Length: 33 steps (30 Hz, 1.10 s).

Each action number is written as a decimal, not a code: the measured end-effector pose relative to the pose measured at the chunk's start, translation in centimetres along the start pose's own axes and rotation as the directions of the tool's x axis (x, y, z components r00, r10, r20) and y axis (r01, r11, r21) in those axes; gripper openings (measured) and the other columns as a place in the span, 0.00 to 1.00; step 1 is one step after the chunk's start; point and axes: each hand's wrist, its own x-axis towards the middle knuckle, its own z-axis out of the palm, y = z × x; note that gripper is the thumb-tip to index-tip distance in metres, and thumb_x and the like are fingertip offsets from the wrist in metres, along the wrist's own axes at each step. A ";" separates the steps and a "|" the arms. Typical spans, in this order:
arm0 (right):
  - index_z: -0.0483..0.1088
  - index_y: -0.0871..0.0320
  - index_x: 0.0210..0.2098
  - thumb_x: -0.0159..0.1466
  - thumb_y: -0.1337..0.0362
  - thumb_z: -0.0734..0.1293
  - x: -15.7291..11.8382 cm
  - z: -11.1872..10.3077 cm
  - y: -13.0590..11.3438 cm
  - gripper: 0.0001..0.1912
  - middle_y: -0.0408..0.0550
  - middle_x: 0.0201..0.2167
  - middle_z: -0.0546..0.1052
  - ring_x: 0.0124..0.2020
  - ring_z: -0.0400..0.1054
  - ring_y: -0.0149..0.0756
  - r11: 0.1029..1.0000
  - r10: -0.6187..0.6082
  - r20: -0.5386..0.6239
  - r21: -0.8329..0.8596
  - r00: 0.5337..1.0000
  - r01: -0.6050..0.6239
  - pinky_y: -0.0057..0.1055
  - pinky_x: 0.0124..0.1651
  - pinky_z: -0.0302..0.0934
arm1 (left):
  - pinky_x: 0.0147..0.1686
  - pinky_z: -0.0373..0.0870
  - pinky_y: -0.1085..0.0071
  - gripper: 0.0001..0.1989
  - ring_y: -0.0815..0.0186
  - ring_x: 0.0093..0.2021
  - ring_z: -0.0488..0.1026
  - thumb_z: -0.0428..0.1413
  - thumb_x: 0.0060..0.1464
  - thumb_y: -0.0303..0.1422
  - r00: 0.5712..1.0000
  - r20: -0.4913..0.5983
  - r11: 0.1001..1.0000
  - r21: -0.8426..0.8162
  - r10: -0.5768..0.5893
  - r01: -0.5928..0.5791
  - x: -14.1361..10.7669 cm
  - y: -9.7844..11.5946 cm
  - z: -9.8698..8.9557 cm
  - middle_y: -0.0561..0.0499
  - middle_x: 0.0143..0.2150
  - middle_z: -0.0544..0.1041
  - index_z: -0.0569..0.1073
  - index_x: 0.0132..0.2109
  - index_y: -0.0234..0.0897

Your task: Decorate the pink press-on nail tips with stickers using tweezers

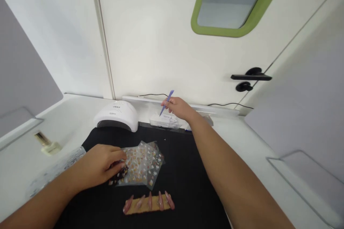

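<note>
- White table point(242, 132) — black mat point(185, 179) across its middle
- Left: gold-capped bottle point(49, 146), clear packaging point(61, 164)
- Far left: white lamp point(116, 109) by the mat's edge
- Far middle: small white packets point(162, 120)
- On the mat — overlapping patterned sheets point(137, 164), nearer tan strip point(155, 204) bearing five pink nails point(149, 201)

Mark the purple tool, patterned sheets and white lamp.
Purple tool point(168, 99): head view, shaft near the fingers.
Patterned sheets point(137, 166): head view, middle of the orange-spotted sheet.
White lamp point(116, 113): head view, front of its domed shell.
</note>
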 end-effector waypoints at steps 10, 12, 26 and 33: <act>0.77 0.60 0.39 0.67 0.63 0.62 4.0 0.6 2.4 0.12 0.50 0.34 0.78 0.29 0.68 0.33 0.998 -0.033 0.098 -0.055 0.995 0.038 0.29 0.39 0.61 | 0.34 0.65 0.71 0.09 0.62 0.34 0.75 0.50 0.63 0.36 0.982 0.183 0.999 -0.020 -0.037 0.041 -0.3 1.3 0.4 0.50 0.32 0.78 0.74 0.41 0.42; 0.77 0.60 0.39 0.67 0.62 0.62 4.3 0.7 3.0 0.12 0.50 0.34 0.78 0.29 0.68 0.34 0.998 -0.031 0.114 -0.057 0.993 0.037 0.29 0.39 0.61 | 0.34 0.66 0.71 0.10 0.61 0.34 0.76 0.50 0.62 0.37 0.975 0.208 0.996 -0.029 -0.073 0.081 -0.6 1.5 0.5 0.50 0.31 0.78 0.75 0.40 0.43; 0.77 0.60 0.38 0.66 0.64 0.64 4.2 1.2 3.5 0.10 0.48 0.33 0.78 0.28 0.67 0.31 0.999 -0.003 0.142 -0.050 0.990 0.010 0.25 0.34 0.60 | 0.33 0.70 0.69 0.11 0.57 0.33 0.78 0.55 0.55 0.40 0.969 0.198 0.984 -0.070 -0.148 0.165 -1.3 1.7 0.5 0.48 0.32 0.80 0.78 0.44 0.50; 0.77 0.61 0.36 0.66 0.65 0.64 4.3 1.4 3.6 0.10 0.47 0.31 0.77 0.26 0.66 0.29 0.999 0.003 0.143 -0.040 0.990 0.003 0.25 0.34 0.59 | 0.35 0.70 0.69 0.12 0.58 0.33 0.77 0.55 0.56 0.40 0.966 0.221 0.985 -0.078 -0.133 0.153 -1.4 1.5 0.7 0.48 0.34 0.80 0.77 0.46 0.49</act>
